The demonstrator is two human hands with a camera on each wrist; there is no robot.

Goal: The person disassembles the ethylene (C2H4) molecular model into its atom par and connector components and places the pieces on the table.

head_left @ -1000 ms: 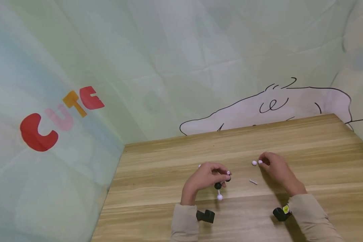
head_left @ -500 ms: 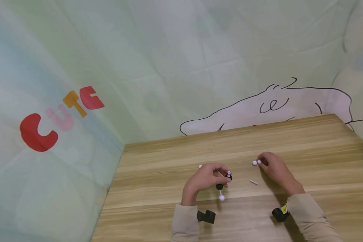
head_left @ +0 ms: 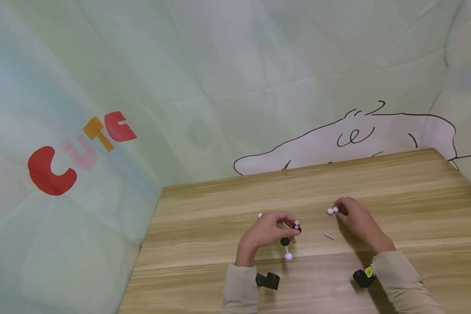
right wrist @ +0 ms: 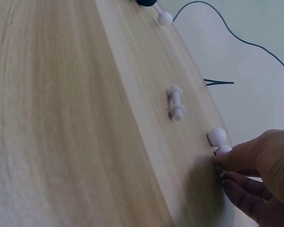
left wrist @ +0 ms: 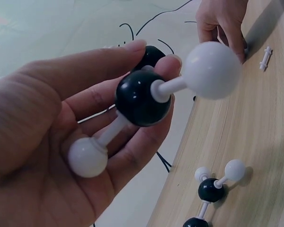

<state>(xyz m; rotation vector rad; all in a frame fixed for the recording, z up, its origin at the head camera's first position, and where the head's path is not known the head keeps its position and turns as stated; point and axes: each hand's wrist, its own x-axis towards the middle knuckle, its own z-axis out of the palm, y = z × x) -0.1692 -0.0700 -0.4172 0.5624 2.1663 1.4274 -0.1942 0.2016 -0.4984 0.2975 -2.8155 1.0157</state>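
Molecule model (left wrist: 142,97) of black and white balls is already partly built and sits in the left hand (head_left: 264,231), whose grip is closed around it, lifted just above the desk (head_left: 377,183). The right hand (head_left: 357,218) pinches a small white ball (right wrist: 223,151) on the desk, beside a second white ball (right wrist: 217,136). One white connector stick (head_left: 329,236) lies between the hands, unused. I judge that several pieces remain to be joined.
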